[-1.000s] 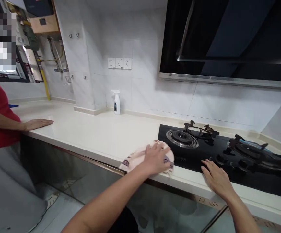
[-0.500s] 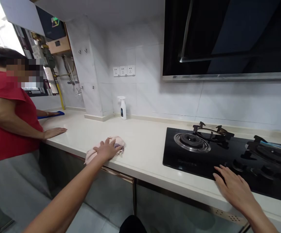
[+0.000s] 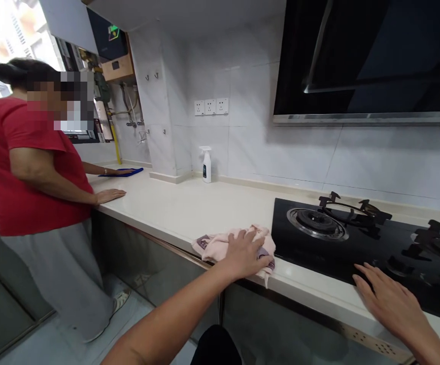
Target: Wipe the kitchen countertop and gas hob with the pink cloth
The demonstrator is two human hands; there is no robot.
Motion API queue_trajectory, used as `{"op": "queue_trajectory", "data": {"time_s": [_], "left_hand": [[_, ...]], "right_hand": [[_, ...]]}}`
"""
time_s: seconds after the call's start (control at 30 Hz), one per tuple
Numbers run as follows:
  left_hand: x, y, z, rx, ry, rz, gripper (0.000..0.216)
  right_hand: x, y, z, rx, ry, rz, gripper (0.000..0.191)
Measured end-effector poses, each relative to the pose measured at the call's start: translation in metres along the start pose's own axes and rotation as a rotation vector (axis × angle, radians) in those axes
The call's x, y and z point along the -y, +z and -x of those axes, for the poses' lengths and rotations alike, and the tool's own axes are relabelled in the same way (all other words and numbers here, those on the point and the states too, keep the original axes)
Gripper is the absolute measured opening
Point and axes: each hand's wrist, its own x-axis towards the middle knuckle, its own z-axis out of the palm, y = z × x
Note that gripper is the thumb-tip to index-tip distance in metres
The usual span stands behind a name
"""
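A pale pink cloth [image 3: 217,246] with dark patterned patches lies bunched at the counter's front edge, one corner hanging over. My left hand [image 3: 244,253] grips it from above, fingers curved over the fabric and pressing it down. The cloth's right end reaches the left front corner of the black gas hob [image 3: 318,258]. Resting palm down at the hob's front edge, my right hand [image 3: 389,299] is open and holds nothing. Its fingertips touch the glass, left of the dark control knobs [image 3: 400,264].
A white spray bottle [image 3: 206,166] stands against the wall. To the left, a person in a red shirt [image 3: 40,167] leans on the counter [image 3: 174,208], one hand on a blue cloth [image 3: 128,173]. A black range hood [image 3: 357,61] overhangs the hob.
My left hand has slid the pink cloth rightward along the counter's front, up to the hob. The right hand stays at the hob's edge. My view has turned slightly left.
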Motion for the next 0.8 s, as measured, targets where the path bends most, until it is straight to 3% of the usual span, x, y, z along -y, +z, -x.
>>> {"op": "queue_trajectory", "data": {"time_s": [0.07, 0.17, 0.4, 0.53, 0.63, 0.8], "left_hand": [[0.004, -0.005, 0.005, 0.018, 0.008, 0.027, 0.062], [0.032, -0.018, 0.011, 0.072, -0.048, 0.03, 0.062], [0.152, -0.049, 0.026, 0.076, -0.45, -0.122, 0.08], [0.21, -0.061, 0.025, 0.118, -0.599, -0.241, 0.079], [0.23, -0.063, 0.017, 0.167, -0.624, -0.216, 0.078], [0.23, -0.055, -0.007, 0.126, -0.64, -0.186, 0.077]], "right_hand": [[-0.003, -0.002, 0.0, 0.005, -0.013, 0.013, 0.076], [-0.004, -0.005, 0.001, 0.013, -0.029, 0.021, 0.074], [0.01, -0.015, 0.007, -0.027, -0.05, 0.077, 0.074], [0.011, -0.029, 0.003, 0.069, -0.207, 0.125, 0.067], [0.006, -0.034, 0.001, 0.096, -0.207, 0.098, 0.069], [0.005, -0.027, 0.003, 0.076, -0.067, 0.023, 0.079]]}}
